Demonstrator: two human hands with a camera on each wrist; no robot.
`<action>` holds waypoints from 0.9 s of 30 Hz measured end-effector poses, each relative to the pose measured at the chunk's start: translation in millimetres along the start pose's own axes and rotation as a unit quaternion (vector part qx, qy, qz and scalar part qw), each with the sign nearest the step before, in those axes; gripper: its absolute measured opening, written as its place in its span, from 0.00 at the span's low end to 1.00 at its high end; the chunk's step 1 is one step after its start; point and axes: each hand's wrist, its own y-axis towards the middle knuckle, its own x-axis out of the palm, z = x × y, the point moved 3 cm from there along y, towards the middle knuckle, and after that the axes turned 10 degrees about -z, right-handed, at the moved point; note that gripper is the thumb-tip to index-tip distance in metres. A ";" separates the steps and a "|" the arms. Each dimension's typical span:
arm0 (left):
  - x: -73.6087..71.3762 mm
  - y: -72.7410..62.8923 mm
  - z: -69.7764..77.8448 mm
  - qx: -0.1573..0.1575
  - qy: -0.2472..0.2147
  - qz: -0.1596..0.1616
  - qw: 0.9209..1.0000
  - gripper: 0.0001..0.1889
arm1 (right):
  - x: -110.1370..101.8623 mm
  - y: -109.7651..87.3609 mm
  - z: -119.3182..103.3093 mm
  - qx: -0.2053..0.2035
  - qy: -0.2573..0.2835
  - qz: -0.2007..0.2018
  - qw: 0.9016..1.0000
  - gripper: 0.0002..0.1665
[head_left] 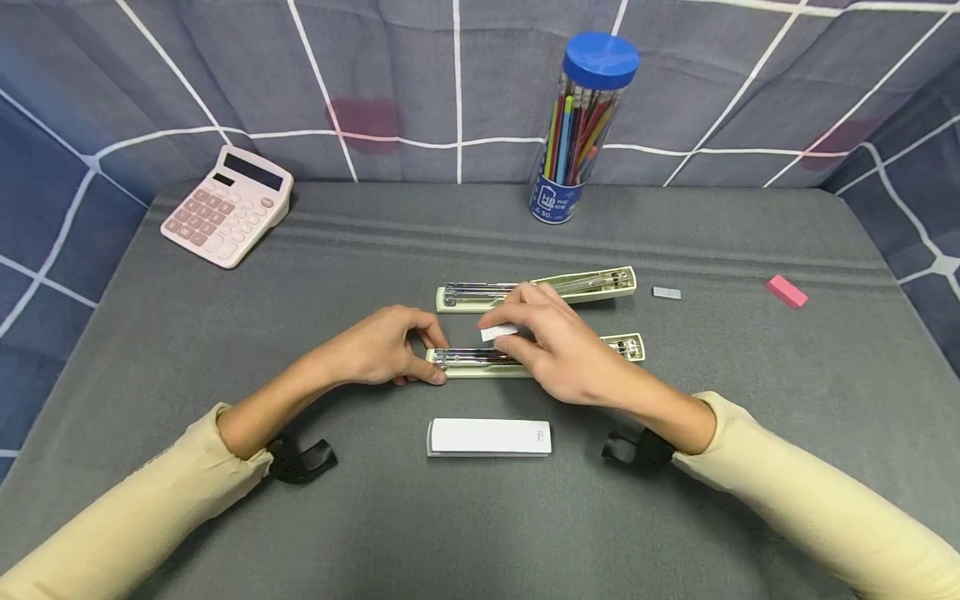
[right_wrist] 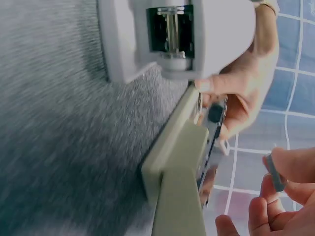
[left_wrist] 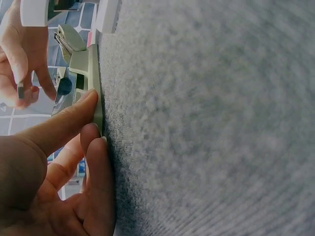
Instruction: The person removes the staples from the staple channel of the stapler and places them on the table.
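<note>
One small whitish-grey strip of what look like staples (head_left: 497, 332) sits pinched between thumb and index finger of the right hand (head_left: 557, 352); the other fingers are bent behind. Strip is raised by the far edge of the nearer pale-green plastic stapler (head_left: 480, 373), not touching its rails in the right wrist view. Fingertip pinch probably because the piece is so small; leaves most of the strip exposed.

Left hand (head_left: 386, 346) grips that stapler's left end, thumb on the near side, fingers on the far side, likely to stop it sliding. Stapler is opened out flat on the dark grey cloth-covered table (head_left: 675, 517), metal rails facing up, presumably so the inside can be reached. How firm the left grip is, cannot tell.

Second opened pale-green stapler (head_left: 585, 286) lies just beyond, right part angled away, partly behind the right hand. Closed white rectangular stapler (head_left: 489, 437) lies nearer the person, apart from both hands. Another grey staple strip (head_left: 667, 293) lies right of the farther stapler, pink block-shaped eraser (head_left: 787, 292) further right. Pink calculator (head_left: 227, 208) and clear blue-lidded pencil jar (head_left: 570, 142) stand at the back, seemingly out of the working area.
</note>
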 end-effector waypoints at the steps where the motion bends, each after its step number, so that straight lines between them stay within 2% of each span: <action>1: 0.4 -0.3 -0.2 -0.001 -0.002 0.000 1.000 0.14 | -3.4 -2.9 1.5 0.000 0.013 0.004 1.000 0.11; 7: 1.3 -1.6 -0.5 0.001 -0.004 0.005 1.000 0.14 | -24.2 -23.3 13.9 -0.008 0.089 0.035 0.995 0.09; 15: 1.1 -1.4 -0.2 0.005 -0.002 0.005 1.000 0.14 | -48.8 -53.0 33.9 0.017 0.113 0.075 0.991 0.09; 22: 1.0 -1.2 0.1 0.009 -0.001 0.006 1.000 0.14 | -58.1 -76.9 54.4 0.077 0.081 0.108 0.988 0.12; 27: 0.9 -1.6 -0.3 0.010 -0.003 0.007 1.000 0.14 | -61.6 -91.1 65.2 0.090 0.038 0.115 0.989 0.11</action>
